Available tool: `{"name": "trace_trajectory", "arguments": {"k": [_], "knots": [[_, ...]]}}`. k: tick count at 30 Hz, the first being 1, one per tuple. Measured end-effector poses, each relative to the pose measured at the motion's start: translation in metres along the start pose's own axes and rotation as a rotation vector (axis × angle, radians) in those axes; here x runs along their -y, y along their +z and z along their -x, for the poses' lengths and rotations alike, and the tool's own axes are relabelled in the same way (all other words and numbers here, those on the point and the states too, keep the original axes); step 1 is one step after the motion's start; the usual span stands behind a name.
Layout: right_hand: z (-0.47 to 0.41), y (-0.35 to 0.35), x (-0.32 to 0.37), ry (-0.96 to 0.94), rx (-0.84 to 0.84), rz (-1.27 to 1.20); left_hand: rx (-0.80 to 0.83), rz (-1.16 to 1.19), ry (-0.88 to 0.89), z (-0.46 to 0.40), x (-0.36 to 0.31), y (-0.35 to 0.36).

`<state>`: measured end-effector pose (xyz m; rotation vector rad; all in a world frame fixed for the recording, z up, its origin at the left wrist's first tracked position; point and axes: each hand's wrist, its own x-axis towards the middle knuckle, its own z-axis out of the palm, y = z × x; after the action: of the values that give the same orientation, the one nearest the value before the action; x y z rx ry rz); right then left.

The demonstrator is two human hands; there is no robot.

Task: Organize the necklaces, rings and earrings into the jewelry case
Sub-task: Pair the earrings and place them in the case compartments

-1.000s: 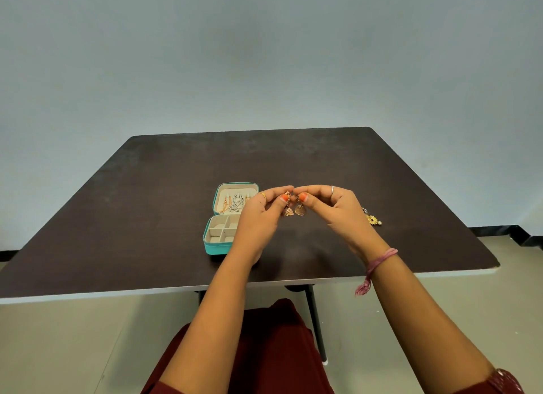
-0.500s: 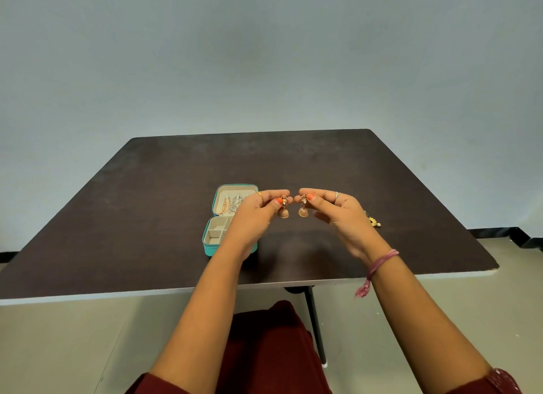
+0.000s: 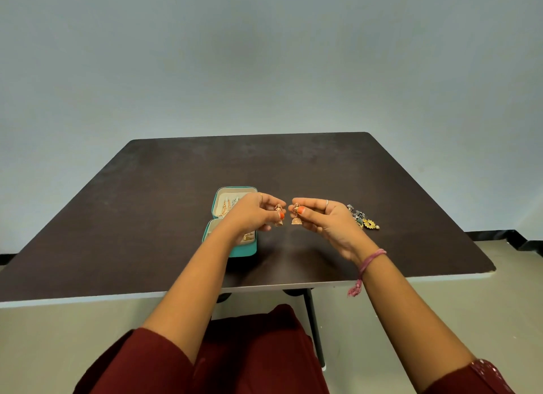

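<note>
Two small gold bell-shaped earrings are being pinched above the dark brown table (image 3: 323, 170), the left earring (image 3: 278, 216) by the left hand (image 3: 252, 214), the right earring (image 3: 296, 216) by the right hand (image 3: 326, 217), beside the open teal jewelry case (image 3: 245, 251).

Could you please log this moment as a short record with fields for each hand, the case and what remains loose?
left hand: pinches a gold bell earring
right hand: pinches the matching earring
jewelry case: teal, open, jewelry in lid, partly behind the left hand
loose jewelry: small pile on the table, beyond the right hand
</note>
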<state>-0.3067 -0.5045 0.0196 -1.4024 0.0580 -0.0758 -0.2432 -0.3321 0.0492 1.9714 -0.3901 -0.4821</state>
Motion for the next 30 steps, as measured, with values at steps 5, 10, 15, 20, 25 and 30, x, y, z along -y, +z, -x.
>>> {"name": "trace_trajectory", "arguments": {"k": [5,10,15,20,25,30], "knots": [[-0.012,0.003,-0.011,0.061,-0.01,-0.056,0.018,-0.109,-0.051,-0.01,-0.002,0.001],[-0.025,0.011,-0.018,0.15,0.002,-0.058,0.047,-0.193,-0.15,-0.019,-0.007,-0.001],[-0.035,0.011,-0.02,0.226,0.013,-0.021,0.077,-0.256,-0.209,-0.028,-0.009,-0.005],[-0.043,0.011,-0.02,0.266,0.004,0.088,0.099,-0.37,-0.251,-0.047,-0.008,-0.004],[-0.049,0.012,-0.018,0.289,0.002,0.226,0.147,-0.534,-0.258,-0.059,-0.011,-0.003],[-0.054,0.009,-0.019,0.294,-0.02,0.293,0.139,-0.624,-0.243,-0.065,-0.012,-0.003]]}}
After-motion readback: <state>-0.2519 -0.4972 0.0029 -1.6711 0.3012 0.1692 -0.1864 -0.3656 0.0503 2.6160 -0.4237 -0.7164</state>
